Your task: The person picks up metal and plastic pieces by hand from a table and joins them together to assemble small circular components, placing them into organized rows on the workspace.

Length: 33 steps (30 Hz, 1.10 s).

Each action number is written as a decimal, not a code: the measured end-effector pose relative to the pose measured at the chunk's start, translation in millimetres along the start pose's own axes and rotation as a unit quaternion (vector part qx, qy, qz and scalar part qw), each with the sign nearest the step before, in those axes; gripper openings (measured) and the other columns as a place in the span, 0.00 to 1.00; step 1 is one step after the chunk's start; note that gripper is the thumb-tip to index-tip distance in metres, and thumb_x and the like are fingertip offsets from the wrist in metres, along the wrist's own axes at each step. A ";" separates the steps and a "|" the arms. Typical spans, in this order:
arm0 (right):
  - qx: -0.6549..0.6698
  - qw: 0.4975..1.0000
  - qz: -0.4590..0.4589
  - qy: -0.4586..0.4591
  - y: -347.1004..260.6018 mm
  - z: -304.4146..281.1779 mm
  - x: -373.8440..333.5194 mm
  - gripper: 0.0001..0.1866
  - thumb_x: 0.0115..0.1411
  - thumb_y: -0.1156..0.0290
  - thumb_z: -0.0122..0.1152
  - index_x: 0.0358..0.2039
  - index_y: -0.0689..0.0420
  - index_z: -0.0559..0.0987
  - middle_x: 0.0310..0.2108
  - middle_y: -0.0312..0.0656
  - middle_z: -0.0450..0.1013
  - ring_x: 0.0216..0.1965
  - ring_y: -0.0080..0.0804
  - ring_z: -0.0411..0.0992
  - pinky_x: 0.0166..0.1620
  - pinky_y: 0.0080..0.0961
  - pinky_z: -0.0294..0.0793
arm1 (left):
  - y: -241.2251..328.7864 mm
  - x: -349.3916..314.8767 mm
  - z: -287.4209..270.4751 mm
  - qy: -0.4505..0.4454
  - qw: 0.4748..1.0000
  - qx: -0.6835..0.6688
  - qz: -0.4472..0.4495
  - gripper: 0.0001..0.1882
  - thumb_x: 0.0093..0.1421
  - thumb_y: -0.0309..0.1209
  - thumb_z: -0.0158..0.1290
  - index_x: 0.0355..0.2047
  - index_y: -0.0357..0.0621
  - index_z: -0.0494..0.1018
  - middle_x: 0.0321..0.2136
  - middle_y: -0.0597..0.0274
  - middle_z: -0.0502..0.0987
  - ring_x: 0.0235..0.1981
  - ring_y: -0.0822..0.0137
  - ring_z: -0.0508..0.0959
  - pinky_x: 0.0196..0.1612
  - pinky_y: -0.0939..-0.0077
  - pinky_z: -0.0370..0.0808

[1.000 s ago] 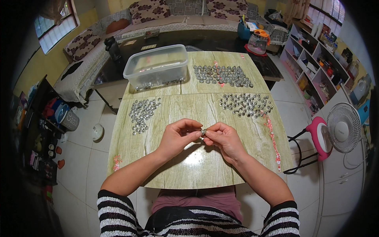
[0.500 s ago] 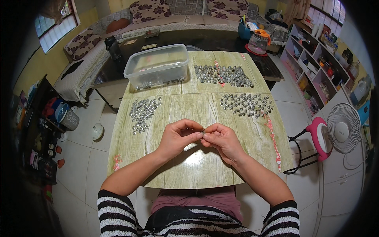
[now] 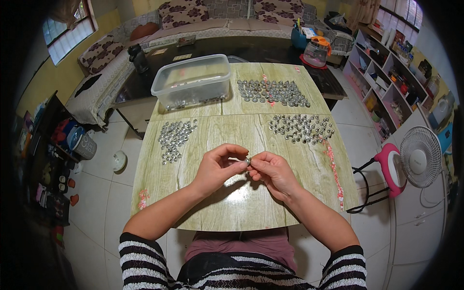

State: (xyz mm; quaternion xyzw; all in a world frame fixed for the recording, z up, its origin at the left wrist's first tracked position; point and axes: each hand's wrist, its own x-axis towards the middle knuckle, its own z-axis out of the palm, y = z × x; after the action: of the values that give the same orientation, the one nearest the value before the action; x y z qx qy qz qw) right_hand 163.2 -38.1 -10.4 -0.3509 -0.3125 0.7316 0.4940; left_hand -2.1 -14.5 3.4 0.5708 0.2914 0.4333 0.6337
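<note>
Over the middle of the table, my left hand [image 3: 220,166] and my right hand [image 3: 271,171] meet fingertip to fingertip. Between them is a small shiny metal piece [image 3: 248,162], pinched by the right thumb and index finger. The left thumb and fingers close on its other side; the fingertips partly cover it, so its exact kind is unclear. To the left lies a cluster of small clear, shiny round pieces [image 3: 175,137]. Small metal studs with upright stems [image 3: 300,128] stand at the right. Behind them, rows of silvery round-topped pieces [image 3: 273,92] are grouped closely.
A clear plastic tub [image 3: 191,89] with small shiny pieces inside stands at the table's far left. The wood-patterned table [image 3: 217,130] adjoins a dark table [image 3: 212,48] with a lidded jar [image 3: 316,52]. On the right are a white fan [image 3: 418,157] and a pink stool [image 3: 389,166].
The left index finger has lifted slightly and the fingertips have parted a little, so more of the small metal piece shows. The groups on the table look the same.
</note>
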 end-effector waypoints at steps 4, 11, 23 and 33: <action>-0.004 1.000 0.002 -0.001 -0.1 -0.9 -0.3 0.06 0.52 0.74 0.51 0.28 0.62 0.68 0.24 0.40 0.70 0.22 0.19 0.68 0.27 0.11 0.69 | -3.7 1.0 -1.6 -0.012 1.000 0.015 -0.021 0.10 0.49 0.21 0.50 0.34 0.35 0.67 0.30 0.62 0.71 0.32 0.74 0.72 0.36 0.82 0.71; -0.004 1.000 0.001 -0.004 -0.3 -1.6 -0.5 0.05 0.52 0.74 0.51 0.29 0.61 0.68 0.24 0.40 0.70 0.22 0.19 0.69 0.27 0.10 0.70 | -2.1 0.2 -0.1 -0.001 1.000 0.018 -0.010 0.10 0.49 0.20 0.50 0.34 0.35 0.67 0.30 0.62 0.71 0.32 0.74 0.72 0.37 0.81 0.70; -0.006 1.000 -0.009 -0.017 3.3 -2.2 0.3 0.06 0.52 0.73 0.52 0.29 0.61 0.67 0.23 0.39 0.70 0.22 0.19 0.69 0.27 0.11 0.69 | -0.5 -2.5 0.8 -0.018 0.992 0.057 0.111 0.10 0.48 0.19 0.49 0.33 0.35 0.67 0.30 0.60 0.71 0.34 0.70 0.71 0.41 0.78 0.69; -0.017 1.000 -0.010 -0.021 2.4 0.6 -1.1 0.05 0.52 0.74 0.51 0.29 0.61 0.67 0.23 0.39 0.70 0.22 0.20 0.69 0.26 0.12 0.69 | 2.0 -2.8 -2.5 -0.044 0.982 0.074 0.170 0.09 0.49 0.23 0.50 0.32 0.34 0.67 0.31 0.60 0.70 0.34 0.72 0.71 0.39 0.79 0.68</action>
State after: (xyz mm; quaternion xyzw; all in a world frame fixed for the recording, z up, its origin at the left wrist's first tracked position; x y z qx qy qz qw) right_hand 161.8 -39.9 -11.7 -0.3407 -0.3391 0.7281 0.4887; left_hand -6.0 -15.9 4.6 0.6758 0.1935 0.4867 0.5187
